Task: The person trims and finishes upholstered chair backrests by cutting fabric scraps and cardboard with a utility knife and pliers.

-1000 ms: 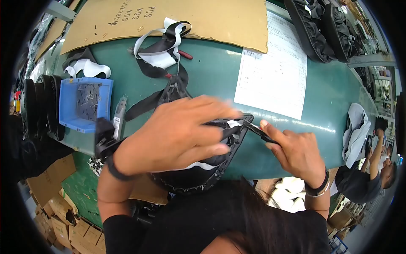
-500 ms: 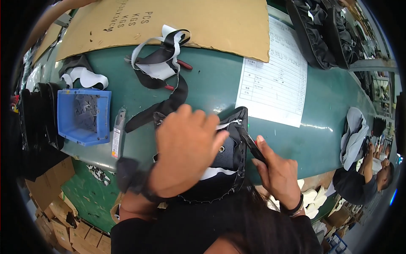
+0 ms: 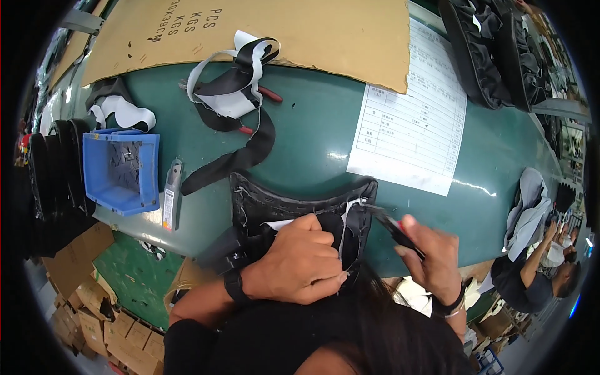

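A black curved padded piece (image 3: pixel 300 203) lies near the table's front edge, its open side showing stapled or stitched edges and white strips. My left hand (image 3: pixel 300 259) is closed in a fist on its near part, the fingers gripping its black material; what lies under the fist is hidden. In my right hand (image 3: pixel 434 256) is a slim black hand tool (image 3: pixel 395 230) with a bit of red; its exact kind is unclear. The tool's tip meets the piece's right corner, beside a white strip (image 3: pixel 347 215).
A blue bin (image 3: pixel 153 178) of small dark scraps stands at left, beside a narrow blade case (image 3: pixel 170 197). Black and white strips (image 3: pixel 231 100) lie over red-handled tools (image 3: pixel 270 94). Cardboard (image 3: pixel 250 37) and a printed sheet (image 3: pixel 406 137) cover the back. Another person (image 3: pixel 531 275) sits at right.
My left hand has come down nearer to me and closed into a fist, uncovering the piece's far edge. The right hand and tool have shifted slightly right.
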The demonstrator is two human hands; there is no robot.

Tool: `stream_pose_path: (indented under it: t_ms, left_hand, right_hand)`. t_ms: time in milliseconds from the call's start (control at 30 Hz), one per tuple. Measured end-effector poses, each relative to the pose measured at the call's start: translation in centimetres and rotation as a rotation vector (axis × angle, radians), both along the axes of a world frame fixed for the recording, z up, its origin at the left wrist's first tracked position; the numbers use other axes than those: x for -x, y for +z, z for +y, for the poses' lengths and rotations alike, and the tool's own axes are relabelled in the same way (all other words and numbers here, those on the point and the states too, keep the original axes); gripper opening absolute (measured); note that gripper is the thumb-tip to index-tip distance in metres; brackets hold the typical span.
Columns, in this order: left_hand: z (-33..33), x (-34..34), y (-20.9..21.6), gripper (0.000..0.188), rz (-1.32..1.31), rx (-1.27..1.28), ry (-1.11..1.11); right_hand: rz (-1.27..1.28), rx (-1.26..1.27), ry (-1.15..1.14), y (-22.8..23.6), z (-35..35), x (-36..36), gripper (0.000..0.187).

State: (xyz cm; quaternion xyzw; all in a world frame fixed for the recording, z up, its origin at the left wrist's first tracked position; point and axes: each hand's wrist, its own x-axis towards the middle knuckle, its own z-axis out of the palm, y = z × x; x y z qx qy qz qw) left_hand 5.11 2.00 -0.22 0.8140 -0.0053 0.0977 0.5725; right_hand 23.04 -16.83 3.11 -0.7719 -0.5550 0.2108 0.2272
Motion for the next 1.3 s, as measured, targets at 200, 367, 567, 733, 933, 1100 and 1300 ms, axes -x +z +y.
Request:
stream_pose_path:
  t_ms: [200,367,567,733,933,1100,1300]
  left_hand:
    - [1.0,-0.3,-0.3,0.036,-0.009,0.066,0.008]
    - [0.0,2.0,0.2,0.033,-0.546,0.615,0.174]
    - [5.2,10.6,1.6,0.032,-0.573,0.689,-0.045]
    - [3.9,13.2,3.6,0.045,0.609,0.203,0.845]
    - [3.8,5.4,-0.6,0.045,0.287,0.975,0.760]
    - [11.3,2.0,1.2,0.059,-0.257,1.348,0.570]
    - [11.0,-2.0,-1.8,0.050,0.182,-0.778,0.875]
  right_hand:
    - [-0.274,0.198,0.317,0.0,2.7,-0.8,0.057]
    - [-0.239,0.343,0.184,0.5,0.2,2.1,0.055]
    - [0.163,-0.010,-0.294,-2.5,-2.6,4.8,0.051]
    - [0.489,0.106,-0.455,-2.8,1.0,4.7,0.029]
    - [0.478,-0.180,-0.283,0.6,5.4,0.5,0.030]
    - [-0.246,-0.368,-0.563,-0.8,8.1,-12.3,0.037]
    - [-0.708,-0.161,-0.548,-3.8,8.9,-22.8,0.037]
